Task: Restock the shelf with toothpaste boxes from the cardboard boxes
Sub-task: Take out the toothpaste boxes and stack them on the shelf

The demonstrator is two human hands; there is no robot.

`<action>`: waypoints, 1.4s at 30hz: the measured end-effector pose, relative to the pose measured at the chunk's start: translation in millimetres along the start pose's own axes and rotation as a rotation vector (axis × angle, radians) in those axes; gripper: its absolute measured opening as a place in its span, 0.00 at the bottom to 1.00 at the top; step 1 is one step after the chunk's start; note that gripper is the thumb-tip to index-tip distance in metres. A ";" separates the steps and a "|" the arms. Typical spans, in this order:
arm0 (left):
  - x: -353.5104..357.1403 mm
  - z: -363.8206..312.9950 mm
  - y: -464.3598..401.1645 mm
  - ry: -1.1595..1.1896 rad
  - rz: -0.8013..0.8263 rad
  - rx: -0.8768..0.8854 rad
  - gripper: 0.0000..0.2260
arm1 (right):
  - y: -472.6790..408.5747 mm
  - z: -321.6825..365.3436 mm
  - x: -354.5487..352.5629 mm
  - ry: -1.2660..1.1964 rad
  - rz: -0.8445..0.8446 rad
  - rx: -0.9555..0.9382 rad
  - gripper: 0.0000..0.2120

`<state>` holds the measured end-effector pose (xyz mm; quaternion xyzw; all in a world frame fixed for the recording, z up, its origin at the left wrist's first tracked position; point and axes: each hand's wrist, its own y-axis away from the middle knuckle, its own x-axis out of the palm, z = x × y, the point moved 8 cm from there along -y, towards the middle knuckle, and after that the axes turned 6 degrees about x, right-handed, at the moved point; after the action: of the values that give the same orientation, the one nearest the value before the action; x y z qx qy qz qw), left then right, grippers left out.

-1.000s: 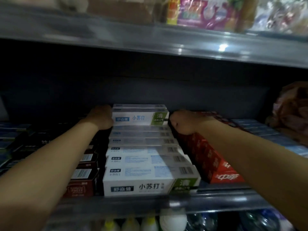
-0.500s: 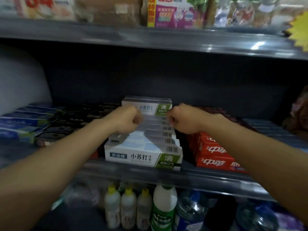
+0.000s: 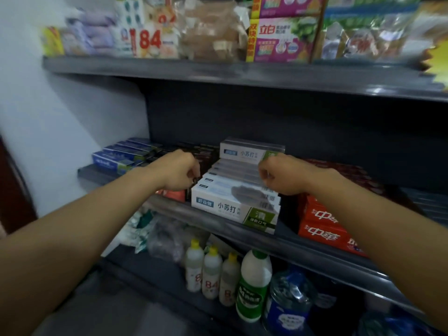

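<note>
my left hand (image 3: 178,172) is out in front of me at the middle shelf (image 3: 218,223), fingers curled into a loose fist with nothing in them that i can see. my right hand (image 3: 282,177) is curled the same way, knuckles up, just above the row of white toothpaste boxes (image 3: 232,202); whether its fingertips touch the cardboard i cannot tell.

the white boxes are long, flat-sided cartons with a glossy sheen, white with a green end panel and barcodes on top. they lie in a row running back from the shelf's front lip, and one more white box (image 3: 249,152) sits raised at the back of the row. the shelf itself is dark grey metal with a smooth rounded front edge.

to the right lie red toothpaste boxes (image 3: 324,229), shiny card with white lettering. to the left, behind my left wrist, are dark boxes (image 3: 204,154) and blue boxes (image 3: 121,158).

below stand plastic bottles: three small pale ones with yellow caps (image 3: 211,272) and a taller white one with a green label (image 3: 253,284).
</note>
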<state>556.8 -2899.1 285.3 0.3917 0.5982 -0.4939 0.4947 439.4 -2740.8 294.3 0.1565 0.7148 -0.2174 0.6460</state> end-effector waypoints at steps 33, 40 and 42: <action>58.8 253.1 -11.9 0.079 0.059 0.050 0.33 | -148.8 167.5 66.2 0.064 0.177 0.120 0.29; 72.6 256.3 -28.9 -0.058 0.005 0.091 0.18 | -169.4 170.9 78.6 0.167 0.158 0.114 0.16; 75.4 260.7 -35.1 -0.075 0.008 0.079 0.16 | -175.7 171.4 78.5 0.164 0.135 0.120 0.15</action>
<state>561.2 -3162.9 212.7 0.3946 0.5575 -0.5296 0.5030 488.2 -2983.7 223.4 0.2600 0.7389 -0.2020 0.5879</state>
